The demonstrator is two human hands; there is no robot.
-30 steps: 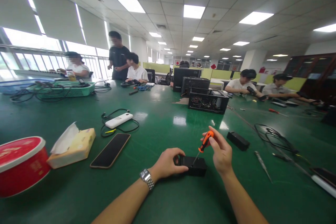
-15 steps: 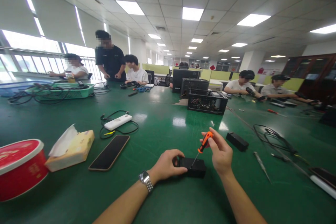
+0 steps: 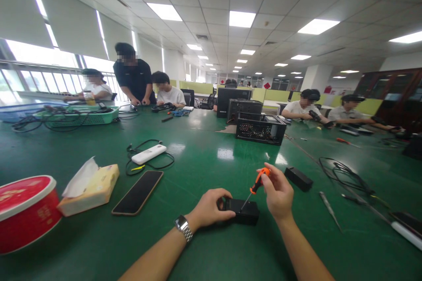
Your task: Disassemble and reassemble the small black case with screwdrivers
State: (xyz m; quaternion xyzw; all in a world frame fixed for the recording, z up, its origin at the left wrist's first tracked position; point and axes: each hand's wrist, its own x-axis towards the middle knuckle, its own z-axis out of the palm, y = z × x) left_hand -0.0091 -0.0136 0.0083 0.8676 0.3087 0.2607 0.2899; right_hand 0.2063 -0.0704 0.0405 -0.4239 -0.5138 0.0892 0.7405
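A small black rectangular box lies on the green table in front of me. My left hand grips its left end between thumb and fingers, with a metal-band watch on the wrist. In my right hand is an orange and black screwdriver, pinched by the handle. Its shaft slants down to the left, and the tip meets the top of the box; whether it sits in a screw is too small to see. Behind my right hand lies a second black box of similar shape.
Left of me are a phone, a tissue pack, a red tub and a white device with a cable. On the right lie a slim screwdriver and black cables. Computer cases stand farther back; several people work around the table.
The screwdriver handle has tipped slightly farther right and down along with my right hand, its tip staying on the box. Across the table, the standing person leans lower.
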